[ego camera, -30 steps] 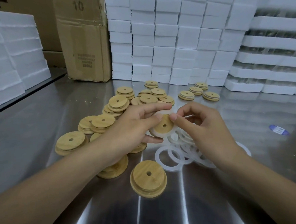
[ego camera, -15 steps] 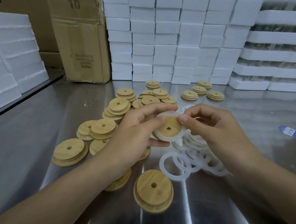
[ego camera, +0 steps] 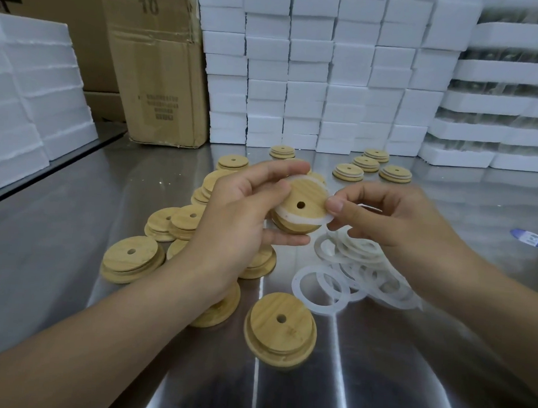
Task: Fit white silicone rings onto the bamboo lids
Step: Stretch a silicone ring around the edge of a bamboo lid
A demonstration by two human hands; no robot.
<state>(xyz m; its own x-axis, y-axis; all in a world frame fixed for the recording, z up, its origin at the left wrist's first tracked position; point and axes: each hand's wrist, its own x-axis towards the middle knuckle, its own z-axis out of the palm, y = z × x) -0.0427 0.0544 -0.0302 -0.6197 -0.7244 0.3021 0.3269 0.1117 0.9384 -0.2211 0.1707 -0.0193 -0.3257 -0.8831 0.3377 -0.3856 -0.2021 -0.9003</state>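
The left hand (ego camera: 239, 211) grips the round bamboo lid (ego camera: 308, 193), face tilted up; the right hand (ego camera: 398, 217) pinches the white silicone ring (ego camera: 287, 217) at the lid's 3 o'clock edge.

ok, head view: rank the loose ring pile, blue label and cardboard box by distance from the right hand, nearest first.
1. Loose ring pile: on the table just beneath the right hand, which pinches a white ring.
2. Blue label: on the table, out to the hand's right.
3. Cardboard box: far back left, beyond the bamboo lid in the left hand.
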